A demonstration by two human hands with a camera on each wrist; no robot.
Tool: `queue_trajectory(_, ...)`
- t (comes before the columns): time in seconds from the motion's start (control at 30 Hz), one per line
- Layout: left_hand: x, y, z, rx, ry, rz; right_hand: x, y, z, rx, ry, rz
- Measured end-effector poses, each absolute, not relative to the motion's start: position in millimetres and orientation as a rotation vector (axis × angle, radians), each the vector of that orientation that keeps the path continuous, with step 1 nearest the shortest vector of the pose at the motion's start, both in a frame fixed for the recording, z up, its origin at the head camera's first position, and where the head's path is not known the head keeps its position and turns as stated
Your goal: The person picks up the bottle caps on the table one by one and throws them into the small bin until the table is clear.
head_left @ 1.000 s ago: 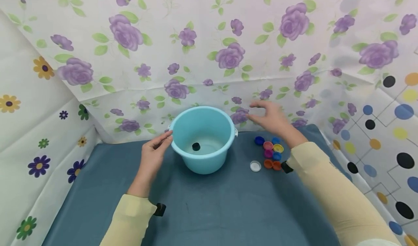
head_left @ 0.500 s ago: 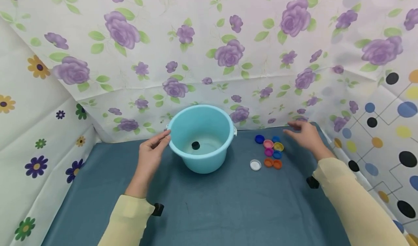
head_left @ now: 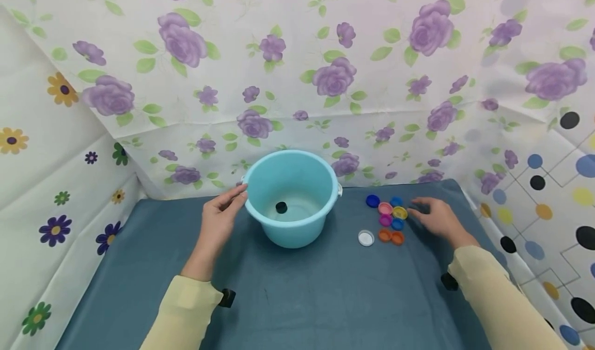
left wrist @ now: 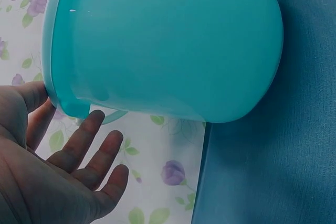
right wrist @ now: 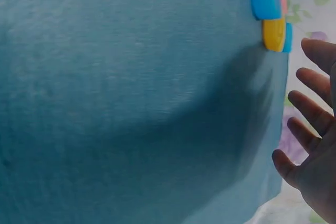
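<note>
A light blue bucket (head_left: 293,226) stands upright near the back of the table, with a small black cap (head_left: 281,207) inside it. My left hand (head_left: 218,226) pinches the bucket's left rim between thumb and forefinger; in the left wrist view the other fingers (left wrist: 113,148) spread loosely beside the wall. To the right lies a cluster of bottle caps: dark blue (head_left: 373,201), pink (head_left: 385,208), yellow (head_left: 400,213), magenta (head_left: 385,220), blue (head_left: 397,224) and orange (head_left: 384,235). Just right of the yellow cap hovers my right hand (head_left: 439,218), holding nothing, its fingers apart in the right wrist view.
A white, clear-edged lid (head_left: 365,238) lies left of the orange caps. Blue-grey cloth (head_left: 316,298) covers the table. A flower-patterned sheet (head_left: 297,81) rises behind, and patterned sheets stand at both sides. The bucket's white handle joint (head_left: 340,190) sticks out at its right.
My right hand has moved from beside the bucket over to the right, then lowered towards the caps. The left hand has stayed on the rim.
</note>
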State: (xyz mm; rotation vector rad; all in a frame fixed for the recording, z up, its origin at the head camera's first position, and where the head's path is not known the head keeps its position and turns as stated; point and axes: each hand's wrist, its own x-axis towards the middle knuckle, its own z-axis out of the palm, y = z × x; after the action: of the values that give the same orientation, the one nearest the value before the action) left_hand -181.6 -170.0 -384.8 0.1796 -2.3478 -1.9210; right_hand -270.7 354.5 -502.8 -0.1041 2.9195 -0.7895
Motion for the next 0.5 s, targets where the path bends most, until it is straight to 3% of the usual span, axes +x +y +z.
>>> queue_trajectory(0.5,-182,-167,-383,0.201,-2.337,-1.922,-266,351,-517,-0.17,2.915,-0.66)
